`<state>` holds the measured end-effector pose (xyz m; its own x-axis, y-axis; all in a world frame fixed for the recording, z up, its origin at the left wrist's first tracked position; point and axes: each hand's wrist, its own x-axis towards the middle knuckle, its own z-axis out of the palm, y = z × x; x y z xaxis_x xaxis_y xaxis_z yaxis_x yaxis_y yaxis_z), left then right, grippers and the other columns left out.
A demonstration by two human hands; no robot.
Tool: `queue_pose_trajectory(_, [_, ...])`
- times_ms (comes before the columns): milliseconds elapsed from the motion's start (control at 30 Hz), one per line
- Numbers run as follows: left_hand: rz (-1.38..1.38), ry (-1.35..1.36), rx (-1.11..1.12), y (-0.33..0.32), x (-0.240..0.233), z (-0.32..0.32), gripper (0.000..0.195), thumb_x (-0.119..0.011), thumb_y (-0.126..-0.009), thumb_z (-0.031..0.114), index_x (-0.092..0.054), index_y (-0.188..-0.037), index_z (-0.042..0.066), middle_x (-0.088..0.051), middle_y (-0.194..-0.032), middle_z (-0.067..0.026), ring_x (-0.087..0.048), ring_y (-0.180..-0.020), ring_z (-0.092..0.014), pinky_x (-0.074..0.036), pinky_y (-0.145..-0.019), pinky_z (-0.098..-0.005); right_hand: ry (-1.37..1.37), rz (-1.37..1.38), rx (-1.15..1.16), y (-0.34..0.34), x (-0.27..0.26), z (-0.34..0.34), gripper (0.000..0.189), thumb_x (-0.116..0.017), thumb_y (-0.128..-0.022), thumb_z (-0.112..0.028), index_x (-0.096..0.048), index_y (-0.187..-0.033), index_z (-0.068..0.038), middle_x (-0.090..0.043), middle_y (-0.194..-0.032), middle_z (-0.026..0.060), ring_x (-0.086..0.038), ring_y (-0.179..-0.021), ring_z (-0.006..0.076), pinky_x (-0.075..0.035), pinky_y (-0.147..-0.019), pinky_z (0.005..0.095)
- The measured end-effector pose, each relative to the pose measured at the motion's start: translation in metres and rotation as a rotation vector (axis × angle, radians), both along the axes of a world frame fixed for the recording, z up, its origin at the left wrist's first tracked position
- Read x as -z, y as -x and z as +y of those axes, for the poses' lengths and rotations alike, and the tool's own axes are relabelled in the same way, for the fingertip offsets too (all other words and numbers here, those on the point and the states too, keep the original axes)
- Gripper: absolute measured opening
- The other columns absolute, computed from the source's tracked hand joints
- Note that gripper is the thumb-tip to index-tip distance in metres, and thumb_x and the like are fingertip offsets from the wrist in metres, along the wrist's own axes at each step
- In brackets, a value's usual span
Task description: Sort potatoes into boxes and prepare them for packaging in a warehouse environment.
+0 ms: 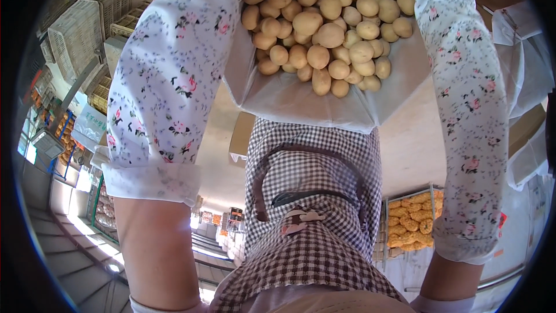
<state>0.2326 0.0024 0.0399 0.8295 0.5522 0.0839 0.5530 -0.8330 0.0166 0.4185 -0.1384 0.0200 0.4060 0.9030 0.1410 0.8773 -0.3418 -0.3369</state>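
Many pale potatoes (330, 34) fill a box lined with white plastic sheeting (304, 100) at the top centre, in front of my checked apron (308, 161). Both my arms, in floral sleeve covers (173, 74), reach up along the two sides of this box. My left hand and my right hand are beyond the top edge of the picture, apart from perhaps a sliver at the upper right, so what they hold cannot be seen. The liner's near edge hangs loosely over the rim.
Stacked plastic crates (78, 34) stand at the upper left. A cardboard box (242, 137) sits on the floor behind the apron. Other lined boxes (525, 132) are at the right. Mesh sacks of orange produce (412, 219) fill a metal rack at lower right.
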Motion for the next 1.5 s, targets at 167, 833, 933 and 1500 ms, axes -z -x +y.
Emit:
queue_pose_trajectory(167, [-0.417, 0.557, 0.103, 0.038, -0.021, -0.047, 0.058, -0.05, -0.094, 0.051, -0.06, -0.129, 0.006, -0.064, -0.126, -0.0172, -0.061, -0.115, -0.031, -0.042, -0.103, -0.0377, 0.098, 0.459, 0.215, 0.049, -0.02, -0.014, 0.057, -0.054, -0.095, -0.046, -0.056, -0.131, -0.002, -0.063, -0.124, 0.0179, -0.059, -0.114, 0.0315, -0.045, -0.096, 0.0387])
queue_pose_trajectory(833, [-0.374, 0.21, 0.204, 0.242, 0.068, -0.164, 0.039, -0.061, -0.088, 0.02, -0.061, -0.126, 0.012, -0.059, -0.127, -0.0075, -0.053, -0.117, -0.032, -0.04, -0.102, -0.0478, -0.313, -0.106, -0.201, 0.273, 0.046, -0.156, 0.033, -0.057, -0.091, -0.026, -0.058, -0.123, -0.017, -0.057, -0.124, 0.0058, -0.051, -0.119, 0.0256, -0.038, -0.098, 0.0426])
queue_pose_trajectory(933, [-0.283, 0.074, 0.155, 0.281, 0.07, -0.184, 0.041, -0.064, -0.085, 0.022, -0.061, -0.124, 0.009, -0.06, -0.126, -0.0108, -0.055, -0.118, -0.033, -0.039, -0.105, -0.0475, 0.093, -0.01, -0.541, 0.299, 0.033, -0.19, 0.033, -0.06, -0.088, -0.021, -0.062, -0.121, -0.017, -0.06, -0.12, 0.0068, -0.054, -0.119, 0.0256, -0.041, -0.099, 0.0409])
queue_pose_trajectory(1500, [-0.601, 0.038, 0.176, 0.312, 0.085, -0.197, 0.038, -0.065, -0.076, 0.007, -0.066, -0.114, 0.004, -0.067, -0.107, -0.0113, -0.064, -0.098, -0.029, -0.049, -0.092, -0.0445, 0.427, -0.642, -0.556, 0.332, 0.079, -0.189, 0.018, -0.061, -0.085, -0.022, -0.065, -0.103, -0.023, -0.052, -0.103, -0.0029, -0.052, -0.094, 0.0185, -0.042, -0.071, 0.0345])
